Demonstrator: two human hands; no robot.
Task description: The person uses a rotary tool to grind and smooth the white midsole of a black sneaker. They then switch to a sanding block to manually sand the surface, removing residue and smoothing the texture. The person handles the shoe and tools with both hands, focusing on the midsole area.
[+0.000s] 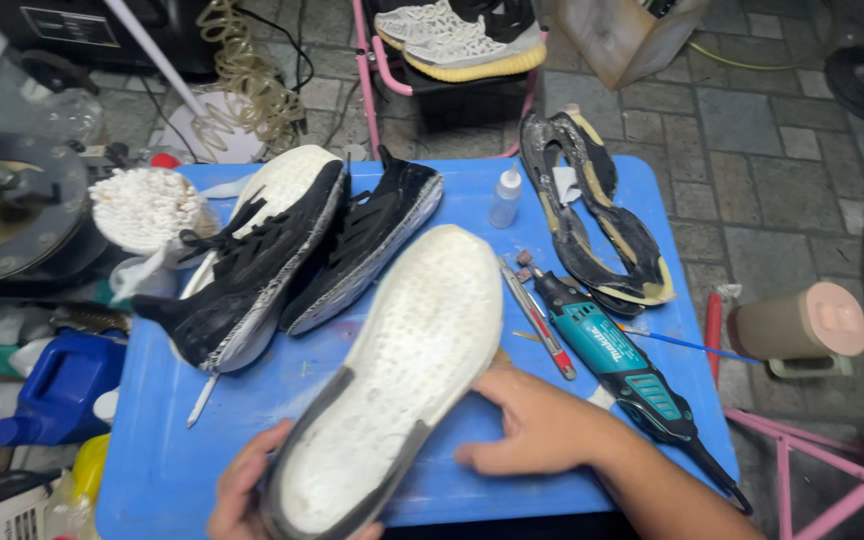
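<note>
Here, gripping a white foam shoe midsole (402, 370), sole side up, with the left hand (242, 495) at its near, heel end: fingers curling around the dark-edged rim, thumb tucked out of sight. Pressing the right hand (532, 425) flat against the midsole's right edge, fingers extended and together, not closing around anything, wrist resting on the blue plastic table (252, 400). Lying diagonally across the table's middle, that midsole, toe pointing up and away toward the far right, heel hanging over the near edge.

Resting just beyond it, two black knit sneakers (282, 260) lying on their sides, touching each other, white soles facing outward. Sitting further left, a round bundle of white sticks (147, 210), partly off the table edge. Lying to the right of the midsole, a red-handled thin tool (540, 325) and, beside it, a teal rotary tool (622, 365) running toward the near right corner. Standing near the far edge, a small clear dropper bottle (505, 197). Sprawling at the far right corner, two peeled-off black outsoles (592, 215) with yellowish residue. Standing on the floor to the left, a blue jug (62, 385).
</note>
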